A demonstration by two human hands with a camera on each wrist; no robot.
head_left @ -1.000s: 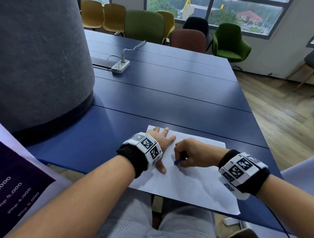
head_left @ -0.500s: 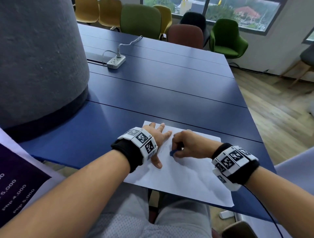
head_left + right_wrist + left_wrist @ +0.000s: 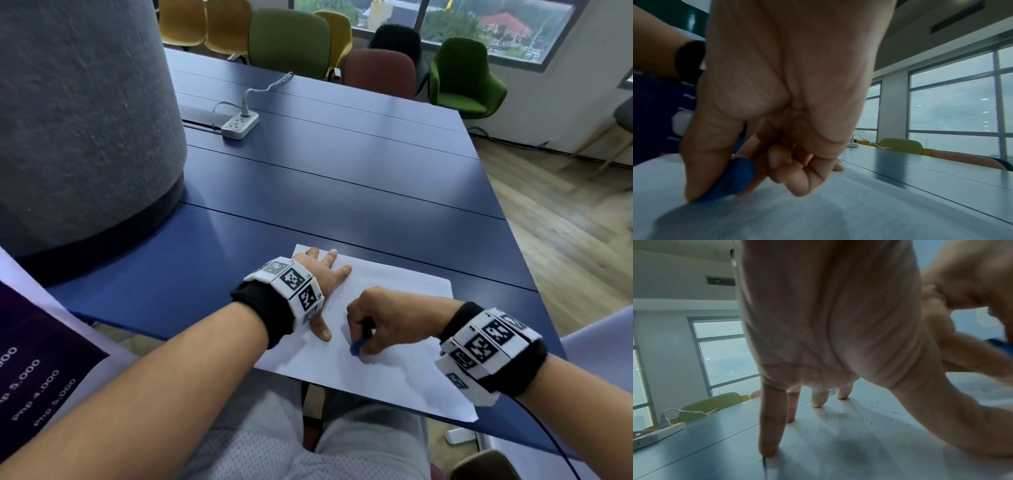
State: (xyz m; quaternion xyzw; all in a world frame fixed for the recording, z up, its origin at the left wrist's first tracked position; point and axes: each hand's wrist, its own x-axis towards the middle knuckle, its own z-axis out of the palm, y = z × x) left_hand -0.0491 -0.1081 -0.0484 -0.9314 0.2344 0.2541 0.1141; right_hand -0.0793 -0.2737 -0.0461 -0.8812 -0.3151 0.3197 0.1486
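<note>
**Head view.** The left hand lies flat on the sheet of paper, fingers straight and spread, pinning the corner at 11 o'clock. The right hand is curled, pinching a blue eraser against the sheet just at 3 o'clock of the left thumb. The sheet lies on the blue table, its near edge running close along the table's edge at 6 o'clock; whether it overhangs cannot be told. Open tabletop extends to 12 and 1 o'clock. A grey pillar stands at 10 o'clock and a power strip at 11 o'clock, both well apart from the work.

**Left wrist view.** The fingers press down with tips on the sheet's far edge. Small dark crumbs lie on the paper at 3 o'clock.

**Right wrist view.** The thumb and forefinger grip the eraser, its lower face touching the paper; the other fingers are tucked under.

**Risks.** Only one corner is pinned. A hard stroke towards 6 o'clock, away from the holding hand, is likely to buckle or crease the free part of the sheet, or push it off the near edge. Strokes towards 12 o'clock have the most room.
</note>
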